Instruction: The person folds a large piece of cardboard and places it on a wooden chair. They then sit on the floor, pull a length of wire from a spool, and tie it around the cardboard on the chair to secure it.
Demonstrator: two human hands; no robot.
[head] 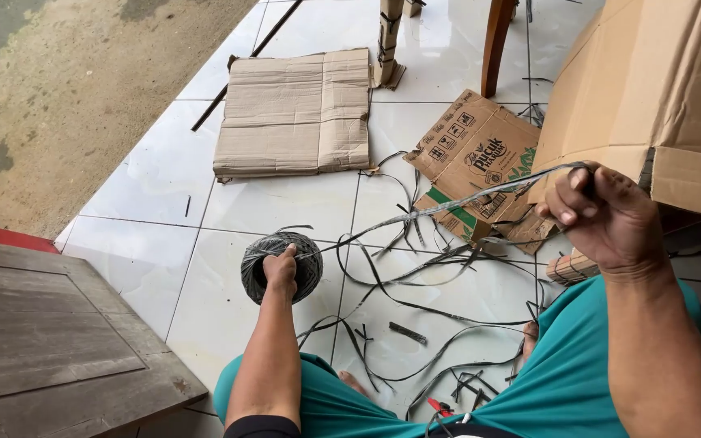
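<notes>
Dark grey, round ball of flat plastic strapping (281,266) sits on the white floor tiles (164,219), and the left hand (281,272) is clenched over its top, just in front of the person's teal-clad knees. From the ball one strip (448,205) runs taut up and to the right, where the right hand (606,215) pinches its end between thumb and curled fingers. Below that strip, right of the ball, loose dark offcuts (423,324) lie tangled. Beyond the ball lies a flattened brown cardboard sheet (295,113); left of it, a weathered wooden platform (50,332).
</notes>
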